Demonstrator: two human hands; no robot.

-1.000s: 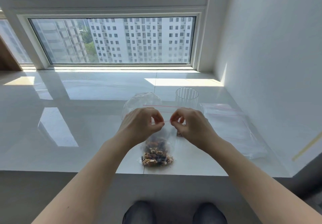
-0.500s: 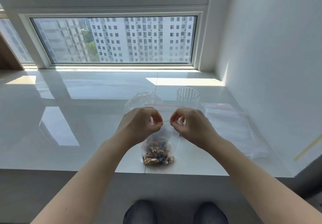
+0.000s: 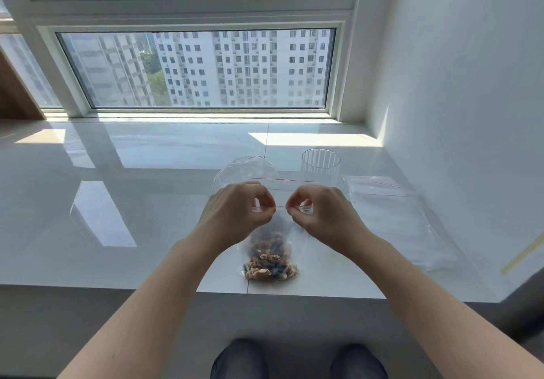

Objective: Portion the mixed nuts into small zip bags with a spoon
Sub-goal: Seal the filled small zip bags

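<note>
Your left hand [image 3: 235, 216] and right hand [image 3: 323, 216] pinching the clear red-striped zip bag of mixed nuts [image 3: 270, 261], ribbed clear plastic cup [image 3: 321, 163] at 1 o'clock

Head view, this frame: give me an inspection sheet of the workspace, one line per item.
Surface: glossy white sill with sun patches.
Job's things: zip bag of mixed nuts near the front edge; stack of empty zip bags to the right; no spoon seen.
Clutter: clear cup and a crumpled clear bag behind the hands.
Grippers: left hand and right hand pinch the nut bag's red zip strip.
Cables: nothing seen.
Surroundings: window facing apartment towers; white wall at right.
</note>
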